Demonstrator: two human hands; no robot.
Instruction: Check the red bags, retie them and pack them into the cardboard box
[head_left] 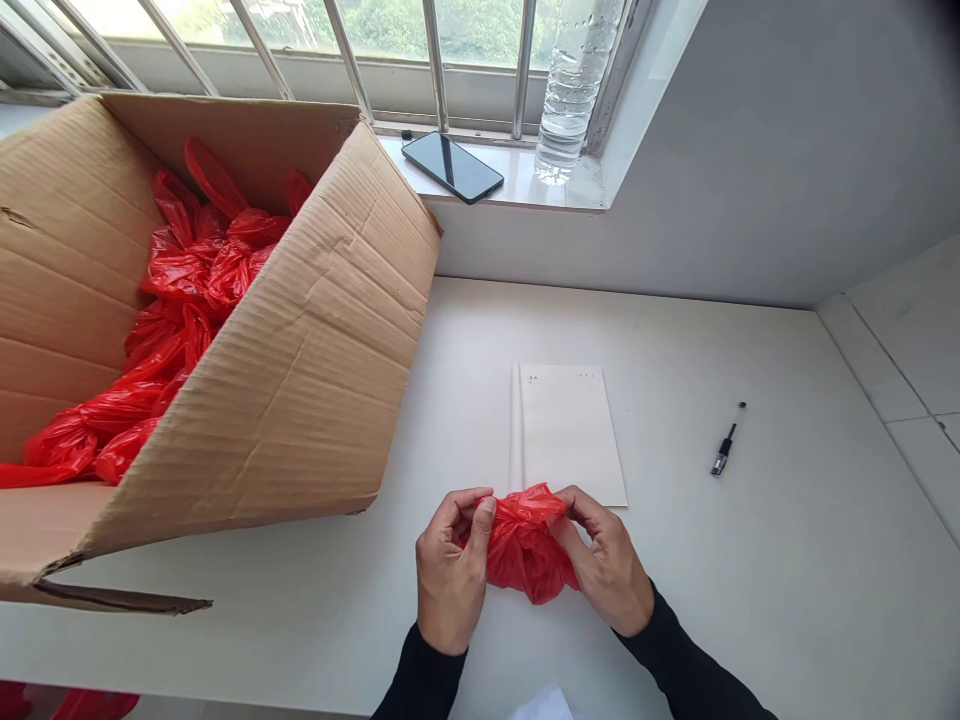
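A small red plastic bag (531, 560), crumpled and gathered at its top, is between my two hands over the white table. My left hand (456, 570) pinches its left upper edge with thumb and fingers. On the other side, my right hand (606, 560) grips the right upper edge the same way. What the bag contains, if anything, cannot be made out. Just beyond it lies a white notebook (571, 430) with faint marks along its top. Black sleeves cover both forearms.
A large open cardboard box (300, 370) with several knotted red bags (187, 280) stands at left. A pen (724, 450) lies at right on the table (787, 580). The windowsill holds a phone (452, 167) and a water bottle (568, 110). White paper (546, 704) shows at the bottom edge.
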